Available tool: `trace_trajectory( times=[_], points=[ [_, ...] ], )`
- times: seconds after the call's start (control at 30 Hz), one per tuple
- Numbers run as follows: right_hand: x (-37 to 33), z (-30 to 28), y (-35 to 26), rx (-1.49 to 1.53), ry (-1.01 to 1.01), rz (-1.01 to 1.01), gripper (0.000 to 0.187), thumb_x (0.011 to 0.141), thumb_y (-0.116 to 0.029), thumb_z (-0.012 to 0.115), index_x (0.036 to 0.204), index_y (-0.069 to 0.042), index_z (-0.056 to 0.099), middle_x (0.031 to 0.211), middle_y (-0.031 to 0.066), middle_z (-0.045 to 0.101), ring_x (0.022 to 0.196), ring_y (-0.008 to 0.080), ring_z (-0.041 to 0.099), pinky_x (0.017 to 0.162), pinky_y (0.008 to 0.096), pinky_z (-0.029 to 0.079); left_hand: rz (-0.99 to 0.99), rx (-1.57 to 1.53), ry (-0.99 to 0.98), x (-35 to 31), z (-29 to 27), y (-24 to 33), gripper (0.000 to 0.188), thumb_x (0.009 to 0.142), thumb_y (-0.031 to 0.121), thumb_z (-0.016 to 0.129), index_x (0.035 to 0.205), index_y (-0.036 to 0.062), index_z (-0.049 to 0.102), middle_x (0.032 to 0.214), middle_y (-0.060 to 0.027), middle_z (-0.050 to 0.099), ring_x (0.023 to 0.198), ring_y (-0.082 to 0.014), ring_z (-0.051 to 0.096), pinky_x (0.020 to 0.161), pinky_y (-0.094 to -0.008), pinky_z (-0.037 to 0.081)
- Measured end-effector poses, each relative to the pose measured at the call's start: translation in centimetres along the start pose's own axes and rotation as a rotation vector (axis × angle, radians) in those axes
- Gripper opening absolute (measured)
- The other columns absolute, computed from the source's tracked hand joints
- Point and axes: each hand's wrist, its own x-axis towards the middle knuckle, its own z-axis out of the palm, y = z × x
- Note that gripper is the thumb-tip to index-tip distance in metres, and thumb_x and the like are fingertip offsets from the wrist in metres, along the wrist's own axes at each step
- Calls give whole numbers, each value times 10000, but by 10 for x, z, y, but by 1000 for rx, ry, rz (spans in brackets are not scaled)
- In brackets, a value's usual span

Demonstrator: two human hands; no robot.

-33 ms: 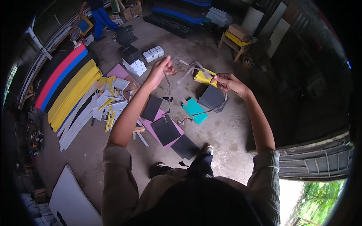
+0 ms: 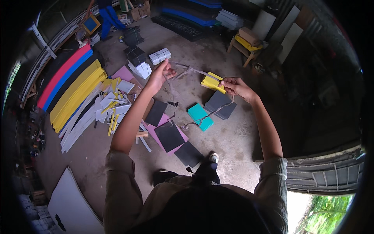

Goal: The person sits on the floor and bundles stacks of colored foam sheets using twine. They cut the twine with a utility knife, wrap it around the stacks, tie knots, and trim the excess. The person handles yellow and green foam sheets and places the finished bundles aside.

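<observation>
Both my hands are raised in front of me with a long greyish strip [image 2: 202, 72] stretched between them. It looks like a flat cord and has a knot or tangle near its middle. My left hand [image 2: 160, 75] pinches one side, and a loose length hangs below it. The fingers of my right hand [image 2: 236, 86] are closed on the other side; from there a tail droops toward the floor. Below the strip lie a yellow stack of sheets [image 2: 212, 82], dark grey sheets [image 2: 223, 104] and a teal stack [image 2: 201, 117].
Black sheets [image 2: 170, 136] lie on a pink sheet near my feet. To the left are long yellow strips [image 2: 78, 95] and a pile of offcuts [image 2: 115, 102]. Tied white bundles [image 2: 159, 56] stand farther off. Another person [image 2: 110, 17] is at the far left, and a small wooden stool [image 2: 244, 46] stands at the back right.
The strip is pulled straighter between my hands, and its tangled middle has drawn into a smaller knot. My left hand has shifted slightly left.
</observation>
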Motion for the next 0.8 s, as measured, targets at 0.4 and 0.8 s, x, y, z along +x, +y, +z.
trace_trajectory(
  times=[0.4,0.8],
  points=[
    [134,-161,4,-12,-67,-188,251,842,-272,582,806,-24,595,556,-71,345,479,37,259,437,229,193,22,654,722,15,-47,13,346,884,398,464,800,77,564,764,-6,558,715,-113,562,606,-235,406],
    [331,-116,-56,-27,-244,-185,197,877,-222,528,825,-35,562,582,-59,361,507,44,311,470,199,252,469,937,563,202,-105,-26,291,874,247,523,1058,22,520,1034,-109,561,941,-173,528,828,-279,393]
  ],
)
